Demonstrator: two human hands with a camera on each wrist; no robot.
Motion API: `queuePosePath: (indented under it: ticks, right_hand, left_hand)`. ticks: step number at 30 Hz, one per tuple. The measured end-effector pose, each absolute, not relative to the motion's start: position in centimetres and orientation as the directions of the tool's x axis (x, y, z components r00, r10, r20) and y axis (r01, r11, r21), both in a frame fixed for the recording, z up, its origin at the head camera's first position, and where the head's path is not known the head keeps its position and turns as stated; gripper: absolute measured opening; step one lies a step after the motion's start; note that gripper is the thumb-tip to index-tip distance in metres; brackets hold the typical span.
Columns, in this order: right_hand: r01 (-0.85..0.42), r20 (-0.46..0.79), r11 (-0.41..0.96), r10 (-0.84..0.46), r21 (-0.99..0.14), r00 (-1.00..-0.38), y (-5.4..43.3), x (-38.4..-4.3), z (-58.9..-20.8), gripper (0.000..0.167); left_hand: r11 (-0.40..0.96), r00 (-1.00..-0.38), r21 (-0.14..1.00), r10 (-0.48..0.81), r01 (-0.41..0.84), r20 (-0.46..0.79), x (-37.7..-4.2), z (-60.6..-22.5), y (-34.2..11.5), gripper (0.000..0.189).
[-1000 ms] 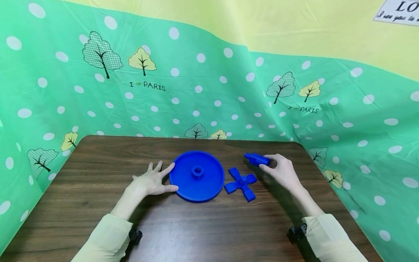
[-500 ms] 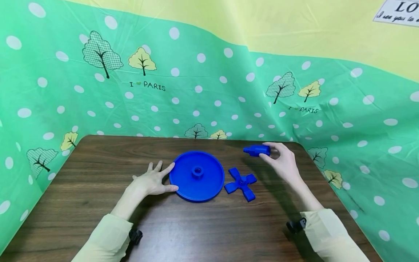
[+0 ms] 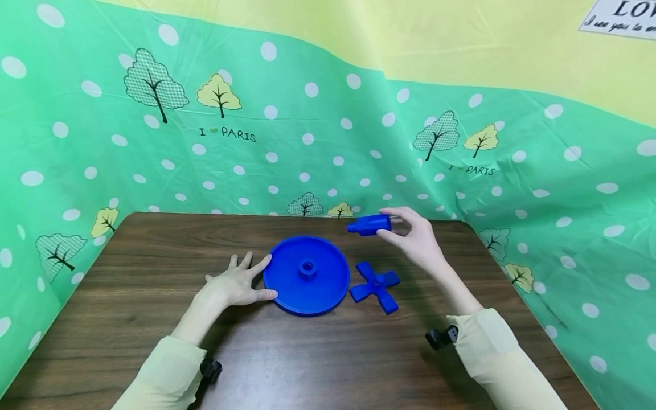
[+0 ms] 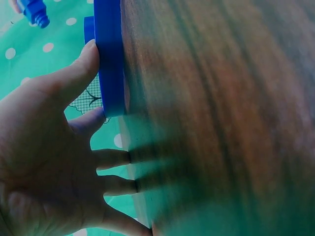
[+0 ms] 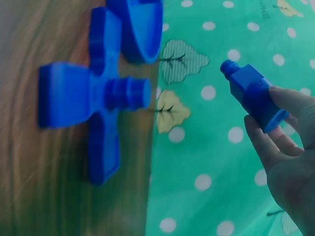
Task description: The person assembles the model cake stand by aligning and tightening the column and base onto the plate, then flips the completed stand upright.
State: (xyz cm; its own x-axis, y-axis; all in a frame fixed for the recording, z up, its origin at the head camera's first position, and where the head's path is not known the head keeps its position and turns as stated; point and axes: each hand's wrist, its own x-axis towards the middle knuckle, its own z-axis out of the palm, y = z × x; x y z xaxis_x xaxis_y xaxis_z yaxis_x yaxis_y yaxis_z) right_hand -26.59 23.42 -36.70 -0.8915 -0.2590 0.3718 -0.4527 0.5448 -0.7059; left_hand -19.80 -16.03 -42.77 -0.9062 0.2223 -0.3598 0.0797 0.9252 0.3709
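Observation:
My left hand rests beside a round blue tray-like disc, fingers spread, with thumb and index fingertip touching its rim. A raised socket with a hole stands at the disc's middle. Above the table at the back right, my right hand pinches a blue stepped plastic piece by its wide end. Its narrow, ridged tip points left, as the right wrist view shows too. A blue four-armed cross piece lies just right of the disc; in the right wrist view a ridged stub sticks up from its centre.
Everything is on a dark wood-grain table. A green and yellow printed curtain hangs behind and around it. Black straps with small devices sit at both wrists.
My right hand has lifted the stepped piece off the tabletop area and carried it left and farther back, level with the table's far edge. The left hand, disc and cross piece stay put.

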Motion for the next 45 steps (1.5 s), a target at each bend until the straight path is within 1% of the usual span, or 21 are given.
queuePosePath:
  ticks: [7,12,22,27,31,35,45]
  right_hand:
    - [-0.453,0.329,0.483,-0.323,-0.749,-0.887,20.9,-26.9,-35.9,0.044]
    - [-0.454,0.296,0.465,-0.373,-0.76,-0.879,19.3,-26.9,-35.5,0.045]
    - [-0.5,0.282,0.415,-0.483,-0.76,-0.829,15.9,-26.8,-36.3,0.043]
    - [-0.542,0.27,0.438,-0.541,-0.717,-0.796,14.2,-26.4,-36.2,0.045]
    - [-0.564,0.254,0.479,-0.566,-0.672,-0.784,13.6,-26.2,-36.1,0.045]
    - [-0.57,0.228,0.498,-0.59,-0.654,-0.775,13.4,-26.0,-36.4,0.044]
    - [-0.649,0.196,0.514,-0.679,-0.561,-0.708,12.4,-25.8,-37.0,0.044]
  left_hand:
    - [0.924,-0.904,0.374,0.228,0.084,-0.36,-19.8,-42.8,-16.0,0.095]
    - [0.923,-0.904,0.374,0.237,0.095,-0.356,-19.8,-42.7,-15.9,0.095]
    - [0.92,-0.896,0.384,0.237,0.082,-0.375,-19.7,-42.7,-16.2,0.096]
    - [0.92,-0.894,0.386,0.232,0.074,-0.382,-19.5,-42.6,-16.4,0.097]
    - [0.918,-0.894,0.389,0.239,0.08,-0.379,-19.6,-42.6,-16.3,0.097]
    - [0.918,-0.894,0.387,0.245,0.09,-0.374,-19.8,-42.6,-16.1,0.097]
    - [0.921,-0.894,0.38,0.241,0.088,-0.376,-19.9,-42.4,-16.0,0.097]
